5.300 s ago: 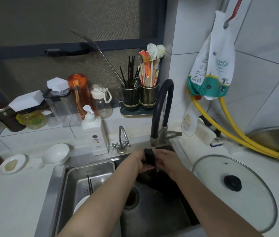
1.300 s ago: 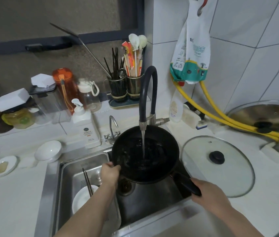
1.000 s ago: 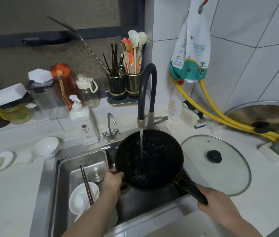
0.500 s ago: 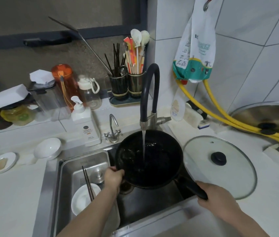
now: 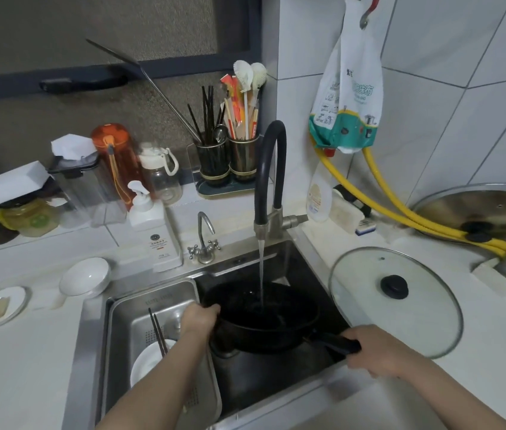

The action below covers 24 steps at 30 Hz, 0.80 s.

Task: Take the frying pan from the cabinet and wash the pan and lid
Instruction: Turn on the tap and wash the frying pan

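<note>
While water from the tap (image 5: 269, 181) runs into the frying pan (image 5: 261, 318), counting the cabinet step as done: pan out and held in the right-hand basin of the sink (image 5: 276, 389), just under the spout. Rinse under way, judging by the stream landing near the middle of the pan's dark inside. No sponge or cloth in either hand, no suds visible, so scrubbing looks not yet started; soap bottle (image 5: 155, 234) standing on the ledge behind the sink's back edge. Glass lid (image 5: 395, 301) lying flat, knob up, on the counter at the sink's right edge, rim just overhanging the basin; looks dry and untouched, so lid wash entirely left to do.

Left hand (image 5: 199, 319) curled over the pan's left rim, beside the divider to the left basin. Right hand (image 5: 375, 352) wrapped round the black handle (image 5: 335, 342) at the sink's front-right corner. Hands well apart, one on each side of the pan.

Orientation: pan mouth up, roughly level, maybe tipped slightly toward the front edge. Long axis through bowl and handle running from the basin's middle to its front-right corner, handle end pointing that way. Cannot tell if the pan bottom touches the basin floor
</note>
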Each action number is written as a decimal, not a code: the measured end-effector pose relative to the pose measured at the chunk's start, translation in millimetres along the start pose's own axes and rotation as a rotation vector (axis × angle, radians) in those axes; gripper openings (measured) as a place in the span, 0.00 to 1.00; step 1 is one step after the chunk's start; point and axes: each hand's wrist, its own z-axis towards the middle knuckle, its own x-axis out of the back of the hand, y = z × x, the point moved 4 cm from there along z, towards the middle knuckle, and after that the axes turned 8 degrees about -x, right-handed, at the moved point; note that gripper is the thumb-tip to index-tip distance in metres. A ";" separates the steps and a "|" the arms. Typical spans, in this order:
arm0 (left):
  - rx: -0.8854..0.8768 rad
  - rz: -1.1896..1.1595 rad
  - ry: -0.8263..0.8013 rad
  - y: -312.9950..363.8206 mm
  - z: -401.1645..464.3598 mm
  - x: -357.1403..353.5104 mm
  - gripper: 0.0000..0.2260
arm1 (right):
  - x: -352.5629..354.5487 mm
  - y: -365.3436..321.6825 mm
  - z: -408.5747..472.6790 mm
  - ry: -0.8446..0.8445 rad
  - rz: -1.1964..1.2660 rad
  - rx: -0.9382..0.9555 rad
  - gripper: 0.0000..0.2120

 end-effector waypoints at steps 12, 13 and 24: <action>-0.702 0.792 -0.572 107.1 -71.4 -64.4 0.17 | 44.4 -76.7 31.4 -0.175 0.054 -0.121 0.05; -0.723 0.813 -0.605 110.9 -75.0 -69.1 0.18 | 46.8 -83.4 35.3 -0.175 0.027 -0.125 0.05; -1.025 0.746 -0.473 140.9 -60.4 -69.9 0.21 | 68.7 -135.9 69.1 -0.269 0.158 -0.255 0.03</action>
